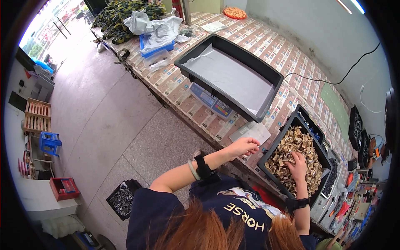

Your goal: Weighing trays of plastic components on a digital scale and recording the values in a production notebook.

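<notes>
My left hand (245,147) hovers at the table's front edge, beside a grey notepad-like sheet (255,132). Its fingers are loosely bent with gaps between them, and nothing shows in them. My right hand (297,167) reaches into a black tray (271,170) heaped with small gold-and-brown parts (291,143). Thumb and forefinger are apart, their tips touching the top of the heap. Farther off, a large black tray (192,76) with a pale sheet lining (233,75) rests on a blue-and-white digital scale (210,101).
Beyond the parts stands another dark tray (308,121) with blue bits. A black cable (321,81) crosses the table (266,46) to the wall. Back left are a blue tray (157,49) under plastic sheeting and a clear box (157,61). A black tray of parts (121,201) lies on the floor.
</notes>
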Demonstrator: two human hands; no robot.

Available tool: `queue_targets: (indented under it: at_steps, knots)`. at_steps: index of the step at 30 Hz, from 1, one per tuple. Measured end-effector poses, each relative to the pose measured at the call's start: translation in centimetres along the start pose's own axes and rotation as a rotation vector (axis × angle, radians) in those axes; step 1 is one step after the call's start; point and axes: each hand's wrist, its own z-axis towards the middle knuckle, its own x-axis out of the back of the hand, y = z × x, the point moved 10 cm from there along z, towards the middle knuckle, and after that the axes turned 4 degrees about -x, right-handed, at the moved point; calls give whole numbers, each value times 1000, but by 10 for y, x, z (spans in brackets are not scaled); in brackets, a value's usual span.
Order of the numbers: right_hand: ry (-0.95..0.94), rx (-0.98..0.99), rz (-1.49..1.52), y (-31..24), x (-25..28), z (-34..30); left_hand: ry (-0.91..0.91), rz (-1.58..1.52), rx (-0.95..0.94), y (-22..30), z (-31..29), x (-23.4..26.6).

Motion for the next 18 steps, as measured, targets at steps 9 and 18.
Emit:
queue_targets:
  at_steps: [9,18]
  knots:
    - [205,-498,910,112,33,-14,-102,-27,4,9,30,-32]
    - [-81,-611,1735,-2,14,19,-340,-448,179,-1,49,-105]
